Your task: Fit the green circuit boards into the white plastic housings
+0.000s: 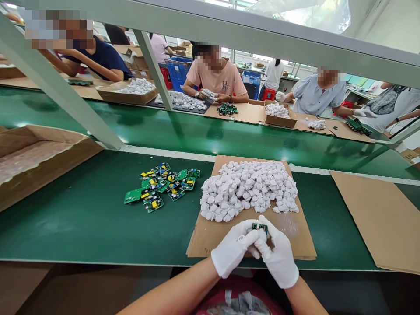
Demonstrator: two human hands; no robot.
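Note:
Both of my hands wear white gloves and meet over the near part of a cardboard sheet [210, 238]. Between them is a small green circuit board [260, 227], partly covered by the fingers. My left hand [234, 247] pinches it from the left, and my right hand [278, 253] closes round it from the right. Just beyond the hands, a large heap of small white rounded pieces [249, 186] covers the far part of the cardboard. Left of that heap, several green circuit boards [164, 186] with yellow and blue components lie in a loose pile on the green table.
A large cardboard box [49, 170] stands at the left, and a flat cardboard sheet [377, 218] lies at the right. A slanted metal post [65, 74] and an overhead beam [229, 26] frame the bench. Several people work across a green surface [197, 135].

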